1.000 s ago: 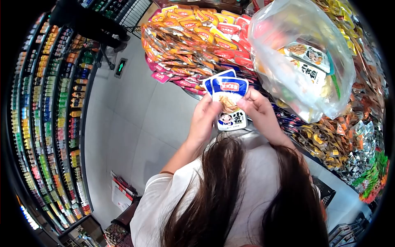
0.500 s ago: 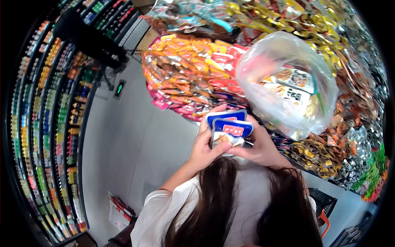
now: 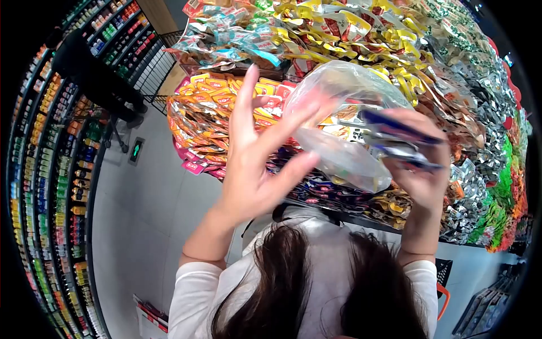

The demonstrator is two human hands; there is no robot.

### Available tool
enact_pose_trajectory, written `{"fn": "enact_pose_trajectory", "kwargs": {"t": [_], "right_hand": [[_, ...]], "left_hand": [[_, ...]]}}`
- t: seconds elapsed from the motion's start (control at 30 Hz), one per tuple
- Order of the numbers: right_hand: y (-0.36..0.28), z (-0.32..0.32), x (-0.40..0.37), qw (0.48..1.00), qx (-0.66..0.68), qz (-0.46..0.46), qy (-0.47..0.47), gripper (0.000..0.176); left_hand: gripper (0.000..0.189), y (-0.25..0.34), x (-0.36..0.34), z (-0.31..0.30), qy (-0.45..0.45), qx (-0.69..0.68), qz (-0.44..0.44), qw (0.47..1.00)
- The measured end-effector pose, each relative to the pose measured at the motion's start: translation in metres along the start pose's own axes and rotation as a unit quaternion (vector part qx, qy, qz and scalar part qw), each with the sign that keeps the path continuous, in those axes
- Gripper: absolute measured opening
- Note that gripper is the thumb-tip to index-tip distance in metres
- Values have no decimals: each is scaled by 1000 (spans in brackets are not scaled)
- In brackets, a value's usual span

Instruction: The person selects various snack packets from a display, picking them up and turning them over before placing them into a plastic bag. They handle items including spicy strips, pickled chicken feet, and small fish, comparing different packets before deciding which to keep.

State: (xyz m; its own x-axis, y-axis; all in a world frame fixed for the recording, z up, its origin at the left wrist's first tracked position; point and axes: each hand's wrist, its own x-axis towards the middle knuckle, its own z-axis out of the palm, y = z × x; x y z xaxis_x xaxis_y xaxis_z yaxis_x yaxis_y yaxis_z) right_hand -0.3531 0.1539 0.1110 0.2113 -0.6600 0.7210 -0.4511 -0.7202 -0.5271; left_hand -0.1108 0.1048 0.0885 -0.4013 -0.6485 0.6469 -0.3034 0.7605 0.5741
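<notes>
My right hand (image 3: 420, 161) is closed around two blue-and-white snack packets (image 3: 398, 138), smeared by motion, at the right side of a clear plastic bag (image 3: 353, 169). The bag lies open on the heaped snacks, with white printed packets (image 3: 350, 133) inside it. My left hand (image 3: 254, 150) is empty, its fingers spread, and overlaps the bag's left edge in this view. Beyond that hand lie orange snack packets (image 3: 197, 118) in a dense pile.
Yellow-edged packets (image 3: 333, 28) and silver ones (image 3: 480, 101) fill the rest of the display. Shelves of bottles (image 3: 51, 186) line the left. A person in dark clothes (image 3: 93, 73) stands by a wire rack (image 3: 158, 68). Grey floor (image 3: 152, 209) runs between shelves and display.
Both hands held the two blue packets together in front of my chest. My right hand has carried them right to the bag, while my left has let go, opened and risen leftward.
</notes>
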Motion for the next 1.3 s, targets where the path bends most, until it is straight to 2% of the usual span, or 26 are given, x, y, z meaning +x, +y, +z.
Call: {"fn": "enact_pose_trajectory", "kwargs": {"t": [0.07, 0.1, 0.13, 0.17, 0.2, 0.27, 0.3, 0.33, 0.4, 0.47, 0.53, 0.6, 0.67, 0.73, 0.8, 0.87, 0.93, 1.0, 1.03, 1.07, 1.1, 1.13, 1.17, 1.2, 1.27, 1.3], "right_hand": [[10, -3, 9, 987, -106, -6, -118, 50], [13, -2, 13, 980, -151, 1, -130, 50], [15, -2, 16, 971, -194, 7, -141, 50], [13, -4, 18, 946, -276, 19, -169, 52], [13, -5, 19, 946, -278, 16, -168, 52], [12, -7, 21, 815, -492, 85, -293, 52], [14, -5, 21, 800, -508, 95, -305, 52], [19, -1, 20, 799, -510, 93, -305, 52], [27, 7, 18, 867, -428, -11, -255, 53], [29, 8, 22, 864, -415, -2, -284, 52], [42, 4, 21, 847, -438, 66, -294, 51], [54, -2, 23, 824, -479, 109, -282, 50], [48, -2, 25, 795, -536, 109, -264, 49], [42, 6, 24, 775, -563, 99, -268, 49], [45, 14, 19, 790, -544, 59, -278, 50], [63, 15, 14, 817, -510, 44, -266, 49], [66, 14, 17, 814, -510, 85, -266, 47], [71, 9, 16, 855, -439, 92, -261, 45], [67, 7, 15, 849, -439, 120, -270, 47], [58, 4, 15, 841, -439, 149, -278, 49], [48, 4, 14, 842, -437, 149, -281, 49], [37, 4, 12, 845, -460, 106, -249, 52], [25, 4, 12, 846, -482, 63, -217, 54], [10, 7, 14, 862, -445, 111, -215, 54], [-13, 20, 12, 891, -431, 0, -140, 49], [-19, 25, 3, 909, -400, -16, -118, 44]], "left_hand": [[35, -14, 17, 10, -42, -65, -59, 995], [29, -25, 22, 17, -86, -157, -64, 982], [29, -25, 23, 19, -82, -157, -60, 982], [30, -24, 24, 20, -89, -190, -99, 973], [31, -23, 25, 21, -96, -222, -139, 960], [40, -20, 21, 21, -76, -274, -140, 948], [44, -20, 20, 22, -60, -248, -104, 961], [48, -19, 19, 23, -43, -221, -68, 972], [53, -19, 24, 24, -52, -220, -44, 973], [57, -24, 30, 27, -35, -251, -2, 967], [59, -23, 36, 24, -41, -255, -10, 966], [60, -21, 39, 26, -65, -364, -62, 927], [63, -30, 42, 34, -41, -351, -5, 935], [62, -26, 41, 37, -50, -409, -29, 911], [62, -26, 37, 29, -89, -337, -14, 937], [62, -33, 27, 42, -72, -397, -15, 915], [62, -32, 18, 40, -77, -323, 13, 943], [62, -33, 8, 35, -85, -317, 18, 944], [61, -35, 2, 32, -68, -287, 40, 955], [61, -32, -4, 22, -68, -287, 36, 955], [62, -28, -10, 6, -118, -321, -37, 939], [62, -26, -16, -6, -167, -352, -109, 914], [57, -29, -26, -9, -144, -327, -105, 928], [57, -35, -36, -16, -145, -328, -109, 927], [46, -50, -58, -35, -109, -294, -123, 942], [38, -67, -73, -43, -71, -269, -119, 953]]}}
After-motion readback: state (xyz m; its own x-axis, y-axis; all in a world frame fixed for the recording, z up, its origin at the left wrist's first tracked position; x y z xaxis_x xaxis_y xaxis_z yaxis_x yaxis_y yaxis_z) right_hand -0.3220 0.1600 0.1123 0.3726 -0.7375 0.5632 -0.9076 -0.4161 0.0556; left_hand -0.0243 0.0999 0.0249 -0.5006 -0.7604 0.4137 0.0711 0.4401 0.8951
